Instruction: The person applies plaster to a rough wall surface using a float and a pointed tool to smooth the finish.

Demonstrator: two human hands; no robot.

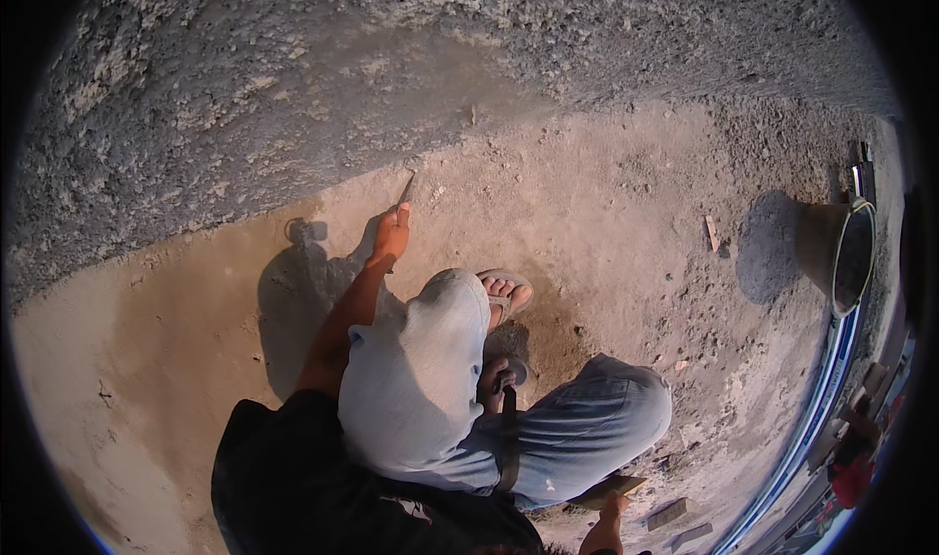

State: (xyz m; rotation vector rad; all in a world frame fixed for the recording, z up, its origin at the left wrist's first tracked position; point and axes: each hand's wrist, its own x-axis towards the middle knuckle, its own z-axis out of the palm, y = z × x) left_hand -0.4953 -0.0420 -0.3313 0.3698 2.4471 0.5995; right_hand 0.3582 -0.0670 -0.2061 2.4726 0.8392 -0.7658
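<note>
My left hand [391, 234] is closed round a thin trowel-like tool [408, 189], held low over the ground with its tip close to the foot of a rough grey plastered wall [323, 95]. The tool's blade shows almost edge-on, so its exact shape is unclear. Down by my bent right knee, my right hand [609, 518] grips the edge of a flat brownish board [604, 491]. Part of that board is hidden behind my jeans. I squat with both knees up, one sandalled foot [507, 291] on the dusty ground [626, 213].
At the right stands a bucket [822, 247], casting a shadow beside it. Long blue-and-white strips [831, 369] run along the right edge. Small wood pieces [668, 514] lie near my right hand, and a brick-coloured fragment [711, 233] lies farther off. A person in red [846, 482] is at the far right.
</note>
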